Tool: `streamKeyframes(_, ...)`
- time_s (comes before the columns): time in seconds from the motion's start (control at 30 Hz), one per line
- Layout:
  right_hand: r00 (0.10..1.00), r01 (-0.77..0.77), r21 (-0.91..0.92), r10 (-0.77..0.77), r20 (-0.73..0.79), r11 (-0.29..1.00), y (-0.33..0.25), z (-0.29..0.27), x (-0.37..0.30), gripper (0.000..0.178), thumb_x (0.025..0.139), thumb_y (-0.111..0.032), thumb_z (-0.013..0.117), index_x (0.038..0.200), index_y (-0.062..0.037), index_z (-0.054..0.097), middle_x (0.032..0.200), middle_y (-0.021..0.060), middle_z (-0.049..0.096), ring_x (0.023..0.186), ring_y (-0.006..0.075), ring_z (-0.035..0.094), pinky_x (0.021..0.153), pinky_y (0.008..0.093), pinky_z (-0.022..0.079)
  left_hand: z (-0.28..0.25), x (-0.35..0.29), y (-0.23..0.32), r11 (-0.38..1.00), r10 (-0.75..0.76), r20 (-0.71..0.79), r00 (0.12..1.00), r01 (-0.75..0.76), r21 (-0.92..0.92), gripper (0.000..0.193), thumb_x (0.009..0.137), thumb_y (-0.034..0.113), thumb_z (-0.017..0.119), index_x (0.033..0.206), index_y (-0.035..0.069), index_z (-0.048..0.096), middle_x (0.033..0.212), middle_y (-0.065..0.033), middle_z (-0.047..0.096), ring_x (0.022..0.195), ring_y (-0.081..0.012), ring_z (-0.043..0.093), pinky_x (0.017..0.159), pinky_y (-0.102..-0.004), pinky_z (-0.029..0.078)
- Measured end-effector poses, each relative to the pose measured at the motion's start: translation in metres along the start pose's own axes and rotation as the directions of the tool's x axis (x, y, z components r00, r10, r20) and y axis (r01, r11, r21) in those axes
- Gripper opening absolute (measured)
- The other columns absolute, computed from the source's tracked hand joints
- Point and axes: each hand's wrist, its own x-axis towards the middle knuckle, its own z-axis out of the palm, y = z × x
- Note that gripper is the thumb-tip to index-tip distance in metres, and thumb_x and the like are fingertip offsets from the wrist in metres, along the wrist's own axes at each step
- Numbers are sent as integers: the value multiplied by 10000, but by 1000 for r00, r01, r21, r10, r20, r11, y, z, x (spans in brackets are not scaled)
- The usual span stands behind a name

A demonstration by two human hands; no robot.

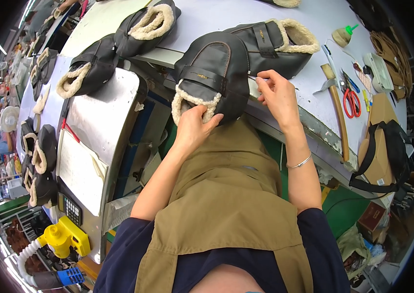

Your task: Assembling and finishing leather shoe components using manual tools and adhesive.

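Note:
My left hand [195,129] is closed on the fleece-trimmed opening of a black leather shoe [236,73], with some fingers inside the opening and the thumb outside. The shoe has a strap with a small gold-coloured ornament and brown stitching around its toe, which points away from me. Just right of the shoe, my right hand [279,95] is raised with its fingertips pinched together. Whatever lies between those fingertips is too small to make out. Behind the held shoe, a matching black shoe [285,61] lies on the white table [204,19], its cream fleece opening facing right.
Two more fleece-lined shoes [89,68] sit at the left. A hammer [336,107], red-handled scissors [351,102] and a green-tipped bottle [342,36] lie on the right. Left of me are a notebook [82,171], a calculator [70,210] and a yellow blower [65,238].

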Motion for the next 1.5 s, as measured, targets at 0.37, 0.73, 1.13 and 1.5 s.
streamKeyframes(0.37,720,374,-690,-663,-205,620,2,-59,38,328,779,-113,727,1099,-118,657,1081,56,612,973,266,556,848,375,476,10,6,-16,624,-187,201,962,274,-731,380,868,280,727,1104,13,594,982,0,639,834,-91,576,744,-268,471)
streamKeyframes(0.73,757,297,-885,-653,-10,359,13,-100,66,335,758,-182,759,1009,-21,604,1307,130,526,1276,382,431,1054,437,379,25,22,-12,54,-191,197,961,211,-976,365,939,283,624,1201,37,564,1123,-52,626,1026,-150,584,914,-295,444)
streamKeyframes(1.13,822,557,-439,-543,171,705,2,32,-7,455,876,-118,636,1320,-99,538,1333,143,535,1229,363,504,1023,419,430,12,-21,19,761,29,449,893,272,-589,323,941,159,597,1219,-1,556,1233,-104,590,1147,-171,554,955,-310,440)
streamKeyframes(1.5,816,461,-733,-563,128,501,-8,75,-8,591,805,-94,644,1360,-23,453,1362,174,455,1308,370,397,1094,439,347,19,73,-45,592,-387,-113,915,153,-791,379,907,309,671,1087,-13,587,998,-67,649,905,-122,585,790,-293,472)
